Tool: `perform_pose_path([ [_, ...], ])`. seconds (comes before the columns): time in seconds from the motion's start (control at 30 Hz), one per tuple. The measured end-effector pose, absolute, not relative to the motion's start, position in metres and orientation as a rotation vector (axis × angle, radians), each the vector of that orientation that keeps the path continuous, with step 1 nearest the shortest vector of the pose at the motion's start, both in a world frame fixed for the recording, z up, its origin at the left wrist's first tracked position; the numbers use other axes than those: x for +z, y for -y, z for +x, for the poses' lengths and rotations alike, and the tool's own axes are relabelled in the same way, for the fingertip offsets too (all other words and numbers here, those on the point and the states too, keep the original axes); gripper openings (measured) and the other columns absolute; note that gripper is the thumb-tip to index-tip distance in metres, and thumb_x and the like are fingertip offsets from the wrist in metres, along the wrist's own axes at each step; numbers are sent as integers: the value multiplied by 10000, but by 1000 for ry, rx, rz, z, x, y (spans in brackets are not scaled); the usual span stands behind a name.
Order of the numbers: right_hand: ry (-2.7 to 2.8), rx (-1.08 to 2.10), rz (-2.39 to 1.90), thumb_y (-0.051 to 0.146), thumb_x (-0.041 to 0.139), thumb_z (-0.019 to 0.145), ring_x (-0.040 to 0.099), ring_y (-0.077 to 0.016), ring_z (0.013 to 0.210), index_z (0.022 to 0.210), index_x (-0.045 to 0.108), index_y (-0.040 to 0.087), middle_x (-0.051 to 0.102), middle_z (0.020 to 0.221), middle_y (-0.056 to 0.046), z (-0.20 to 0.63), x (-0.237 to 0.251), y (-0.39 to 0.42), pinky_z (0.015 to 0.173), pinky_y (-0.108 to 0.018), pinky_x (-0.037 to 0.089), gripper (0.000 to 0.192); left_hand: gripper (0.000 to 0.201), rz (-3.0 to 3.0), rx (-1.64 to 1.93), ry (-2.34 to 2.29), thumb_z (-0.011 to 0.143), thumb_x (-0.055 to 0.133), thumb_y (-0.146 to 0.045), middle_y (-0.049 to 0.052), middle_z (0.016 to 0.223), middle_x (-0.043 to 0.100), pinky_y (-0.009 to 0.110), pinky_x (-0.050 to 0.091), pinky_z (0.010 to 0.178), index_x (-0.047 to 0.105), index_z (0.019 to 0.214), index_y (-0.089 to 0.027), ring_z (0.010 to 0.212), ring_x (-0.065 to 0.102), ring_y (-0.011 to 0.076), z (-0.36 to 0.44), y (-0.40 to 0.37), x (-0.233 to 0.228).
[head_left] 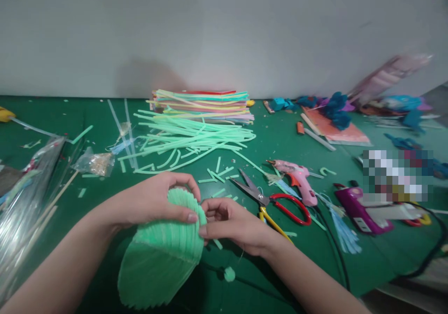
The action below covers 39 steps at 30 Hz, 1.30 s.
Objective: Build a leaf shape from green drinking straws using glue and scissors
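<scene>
Green straw fan (161, 258) pinched at its top edge, left hand (154, 204) arched over it, right hand (229, 223) fingers pressed beside.

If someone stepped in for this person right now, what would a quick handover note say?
Left hand: grips the top of the green fan of joined straws, thumb on its upper edge.
Right hand: pinches the fan's right edge.
Nearby on the green table: loose green straws, a stack of coloured straws, scissors, a pink glue gun, a purple glue gun.
Done: many straws already joined into the fan.
Left: plenty of loose straws unused; I cannot tell how many more the fan takes.
</scene>
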State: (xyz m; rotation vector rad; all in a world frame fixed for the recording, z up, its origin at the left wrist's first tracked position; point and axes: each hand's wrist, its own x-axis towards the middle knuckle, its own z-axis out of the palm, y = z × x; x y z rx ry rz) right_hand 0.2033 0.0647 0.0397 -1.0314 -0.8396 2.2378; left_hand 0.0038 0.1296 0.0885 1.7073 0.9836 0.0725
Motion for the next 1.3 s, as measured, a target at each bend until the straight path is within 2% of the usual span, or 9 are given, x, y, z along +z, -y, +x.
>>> perform_pose_path([
  [0.23, 929, 1976, -1143, 322, 855, 610, 619, -114, 583, 798, 641, 154, 663, 617, 16, 205, 44, -68, 593, -224, 431, 331, 182, 1700, 183, -1106, 731, 698, -384, -50, 921, 666, 289, 406, 790, 662, 879, -284, 916, 584, 214, 6, -133, 81],
  [0.37, 1026, 1921, -1209, 313, 824, 647, 587, -111, 546, 723, 623, 160, 656, 566, 12, 205, 45, -69, 565, -223, 407, 265, 175, 1722, 188, -1110, 726, 684, -359, -40, 930, 671, 299, 407, 803, 662, 879, -277, 916, 584, 219, 5, -132, 79],
  [0.67, 1063, 1865, -1208, 309, 831, 632, 499, -82, 514, 712, 640, 155, 594, 549, 47, 203, 39, -67, 544, -217, 385, 258, 169, 1685, 211, -1140, 705, 700, -350, -52, 890, 667, 283, 416, 772, 666, 853, -277, 895, 588, 210, 7, -131, 75],
  [0.8, 1099, 1811, -1230, 309, 844, 620, 466, -72, 503, 726, 633, 159, 544, 536, 68, 206, 43, -71, 520, -209, 361, 280, 215, 1695, 202, -1153, 707, 693, -399, -26, 922, 672, 310, 428, 776, 673, 874, -264, 901, 590, 231, 8, -131, 76],
  [0.93, 1121, 1705, -1216, 352, 819, 657, 546, -101, 571, 753, 630, 169, 598, 602, 39, 212, 47, -75, 569, -231, 425, 280, 262, 1676, 253, -1140, 757, 642, -465, 10, 983, 677, 371, 425, 876, 675, 901, -249, 956, 582, 255, 10, -130, 76],
  [1.07, 1139, 1702, -1235, 398, 810, 655, 546, -103, 573, 752, 647, 167, 603, 615, 30, 214, 45, -77, 586, -251, 445, 299, 236, 1644, 285, -1104, 787, 631, -482, -18, 916, 677, 330, 417, 864, 684, 861, -265, 915, 579, 221, 13, -128, 76],
  [1.3, 1160, 1714, -1253, 347, 816, 656, 517, -91, 573, 740, 661, 163, 594, 608, 38, 213, 43, -79, 577, -241, 420, 254, 83, 1657, 276, -1108, 793, 641, -329, -57, 866, 667, 279, 387, 819, 697, 835, -284, 874, 567, 182, 16, -128, 73],
])
